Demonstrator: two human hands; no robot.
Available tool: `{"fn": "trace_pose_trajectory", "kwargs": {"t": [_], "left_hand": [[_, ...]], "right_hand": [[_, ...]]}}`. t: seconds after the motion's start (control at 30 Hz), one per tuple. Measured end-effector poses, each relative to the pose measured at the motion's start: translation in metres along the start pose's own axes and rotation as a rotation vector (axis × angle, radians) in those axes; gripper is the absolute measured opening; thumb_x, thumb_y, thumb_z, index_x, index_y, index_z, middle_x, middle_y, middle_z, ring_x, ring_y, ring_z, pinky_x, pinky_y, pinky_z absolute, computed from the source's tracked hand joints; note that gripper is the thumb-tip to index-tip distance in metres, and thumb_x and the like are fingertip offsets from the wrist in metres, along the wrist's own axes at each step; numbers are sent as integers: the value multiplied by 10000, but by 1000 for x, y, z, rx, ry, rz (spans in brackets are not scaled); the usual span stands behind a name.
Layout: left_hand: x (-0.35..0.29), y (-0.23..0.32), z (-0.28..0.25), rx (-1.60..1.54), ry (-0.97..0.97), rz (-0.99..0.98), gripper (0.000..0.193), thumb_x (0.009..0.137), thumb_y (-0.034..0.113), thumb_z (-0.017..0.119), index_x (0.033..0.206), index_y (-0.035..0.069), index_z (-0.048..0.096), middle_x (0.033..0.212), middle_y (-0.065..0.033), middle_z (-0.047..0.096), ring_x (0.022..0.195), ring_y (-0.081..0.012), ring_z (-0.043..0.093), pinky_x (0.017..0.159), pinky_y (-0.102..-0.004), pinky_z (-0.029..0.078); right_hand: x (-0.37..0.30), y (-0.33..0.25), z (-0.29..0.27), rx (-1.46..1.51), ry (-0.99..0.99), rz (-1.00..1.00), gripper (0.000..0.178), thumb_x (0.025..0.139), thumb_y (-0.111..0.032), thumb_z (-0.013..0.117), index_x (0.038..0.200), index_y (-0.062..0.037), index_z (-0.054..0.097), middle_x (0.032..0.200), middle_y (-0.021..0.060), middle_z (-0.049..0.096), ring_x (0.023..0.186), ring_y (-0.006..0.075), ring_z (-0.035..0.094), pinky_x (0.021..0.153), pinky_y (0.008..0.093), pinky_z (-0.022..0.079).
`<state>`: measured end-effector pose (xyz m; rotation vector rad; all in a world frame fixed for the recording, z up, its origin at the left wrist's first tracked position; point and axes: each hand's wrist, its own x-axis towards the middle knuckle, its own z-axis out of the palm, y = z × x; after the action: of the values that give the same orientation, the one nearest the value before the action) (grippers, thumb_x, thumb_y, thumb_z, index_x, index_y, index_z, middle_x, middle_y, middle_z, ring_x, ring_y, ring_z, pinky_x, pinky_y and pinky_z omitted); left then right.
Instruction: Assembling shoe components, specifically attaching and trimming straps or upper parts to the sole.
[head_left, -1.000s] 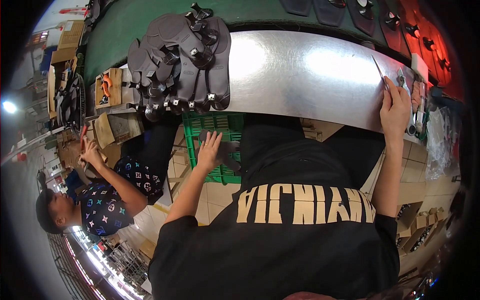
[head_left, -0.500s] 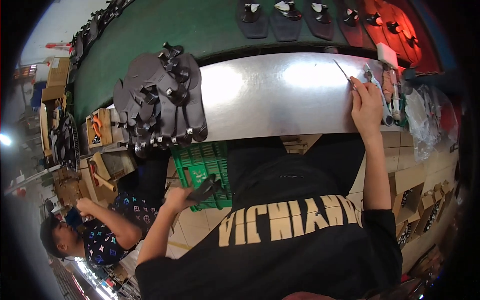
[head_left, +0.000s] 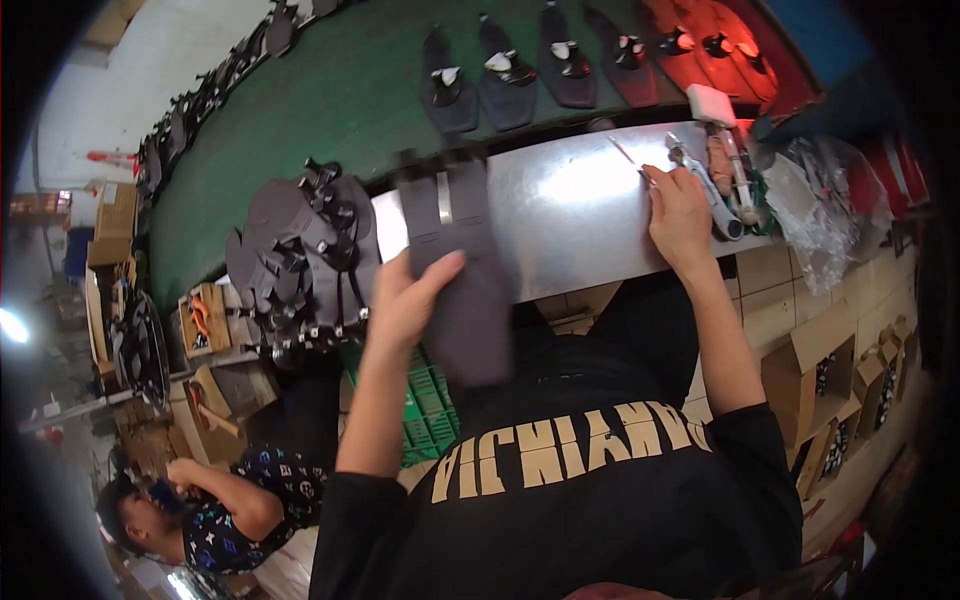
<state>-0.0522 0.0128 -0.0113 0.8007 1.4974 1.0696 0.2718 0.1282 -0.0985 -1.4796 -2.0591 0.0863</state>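
My left hand (head_left: 408,300) grips a dark grey sandal sole (head_left: 470,300), thumb across its face. The piece is held upright over the worktop's near edge, slightly blurred, with a forked upper end showing a pale gap; whether it is one sole or two is unclear. Over the right part of the metal worktop (head_left: 570,230), my right hand (head_left: 682,215) pinches a thin, pointed stick-like tool (head_left: 625,152), tip pointing away to the left. Left of the sole lies a pile of dark sandals (head_left: 300,240) with black straps and small metal buckles.
A green conveyor belt (head_left: 330,90) beyond carries a row of sandals (head_left: 508,90), some in red light. Hand tools (head_left: 715,190) and clear plastic bags (head_left: 815,210) lie right. Below left are a green crate (head_left: 425,410) and a co-worker (head_left: 225,500); cartons (head_left: 810,380) stand right.
My left hand has risen from beside the green crate to the worktop, bringing the dark sole up. My right hand still holds the thin tool. The whole view has shifted.
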Motion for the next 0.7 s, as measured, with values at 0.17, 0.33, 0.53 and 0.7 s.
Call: {"fn": "trace_pose_trajectory", "kwargs": {"t": [0.17,0.33,0.53,0.7], "left_hand": [[35,-36,57,698,61,82,324,960,287,566,883,-3,689,882,-177,662,711,-269,616,667,-347,466],[16,-31,53,213,99,341,303,991,216,502,1001,-26,685,1047,-137,677,888,-204,625,819,-303,464],[4,-16,56,-90,36,99,400,1000,197,487,1274,-92,530,1181,-146,635,1122,-195,574,968,-301,432],[34,-9,39,9,187,540,691,928,26,552,1525,27,203,1451,-209,435,1308,-249,447,991,-308,414]], "right_hand": [[-4,-26,-11,410,49,161,295,854,-6,571,1125,-78,661,886,142,542,770,318,579,683,374,480],[-19,-75,-21,1004,-295,398,233,913,-80,609,1131,-19,666,854,-27,597,671,33,514,599,205,415],[-19,-128,-27,1467,-727,447,254,865,-146,728,1061,7,675,804,-29,628,683,5,528,603,180,433],[-22,-118,-34,1720,-951,648,168,883,-133,709,972,-1,656,840,1,673,747,40,621,678,185,505]]}}
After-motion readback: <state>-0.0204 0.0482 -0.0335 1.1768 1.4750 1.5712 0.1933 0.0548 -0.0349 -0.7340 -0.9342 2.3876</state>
